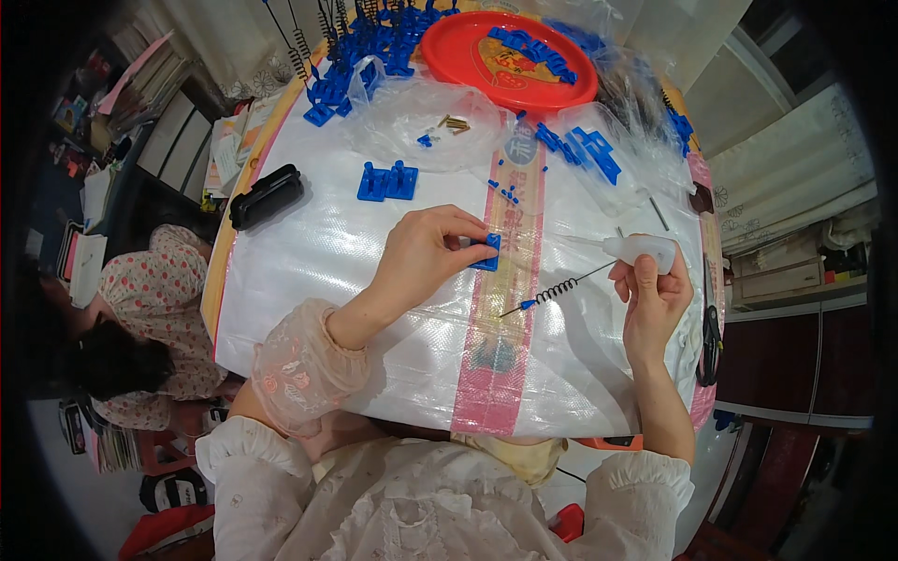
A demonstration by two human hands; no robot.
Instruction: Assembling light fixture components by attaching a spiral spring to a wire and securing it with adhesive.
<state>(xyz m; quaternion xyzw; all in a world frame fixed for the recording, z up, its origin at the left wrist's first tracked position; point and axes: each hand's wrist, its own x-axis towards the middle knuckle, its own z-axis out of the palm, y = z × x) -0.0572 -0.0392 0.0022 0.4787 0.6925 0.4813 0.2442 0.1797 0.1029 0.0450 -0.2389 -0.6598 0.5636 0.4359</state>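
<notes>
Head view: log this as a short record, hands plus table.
left hand: pinches a small blue block
right hand: holds a white bottle, nozzle pointing left, and a thin rod with a black spring
table, left: black case; pair of blue stands
table, far side: red tray with blue pieces
off table, left: another person, patterned top

On the table [402,383], stands [379,47] crowd the far left corner, left of a tray [456,47] at the far edge. A case [267,196] lies by the left edge, with 2 blocks [400,181] to its right. Near the right edge, the right hand [657,294] holds a bottle [641,251] (a spring rod [558,289] extends leftward).
</notes>
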